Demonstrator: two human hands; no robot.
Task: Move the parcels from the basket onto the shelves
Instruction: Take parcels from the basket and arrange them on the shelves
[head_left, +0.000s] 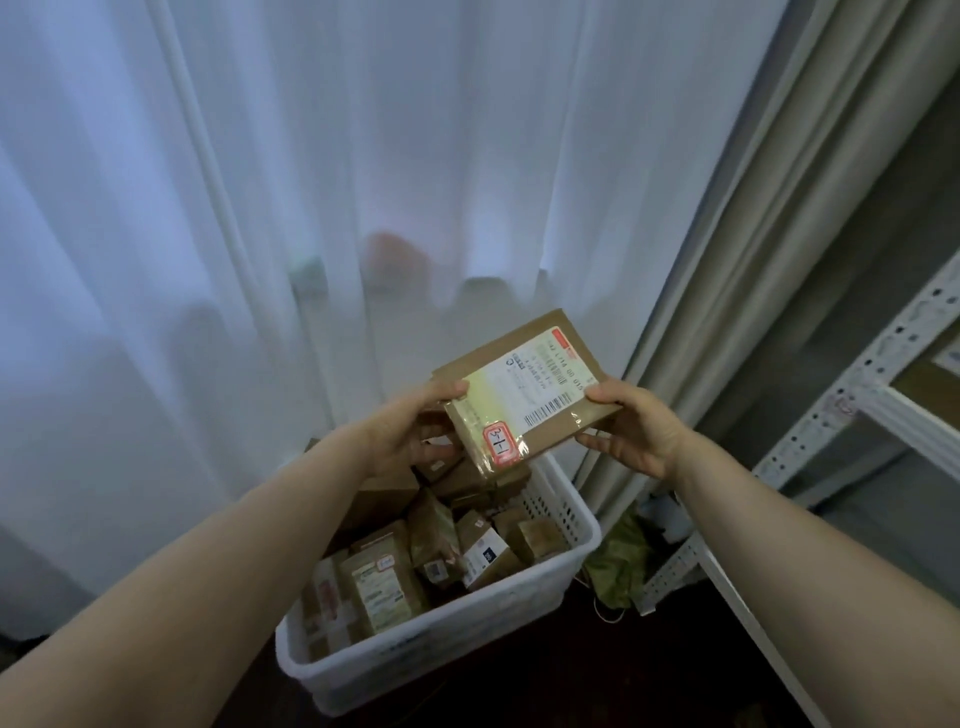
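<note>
Your left hand (410, 431) and right hand (631, 426) each grasp an edge of the flat parcel (524, 389), held above the basket (467, 639). With the shelves (852, 395) at three o'clock, a hurried swing there could clip the upright.

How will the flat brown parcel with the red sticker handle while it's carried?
Probably stiff: the parcel shows flat, straight edges though the left hand and right hand grip only its two sides. Likely light for its size, since a pinch at each side supports it. Its glossy tape may be a bit slippery.
</note>
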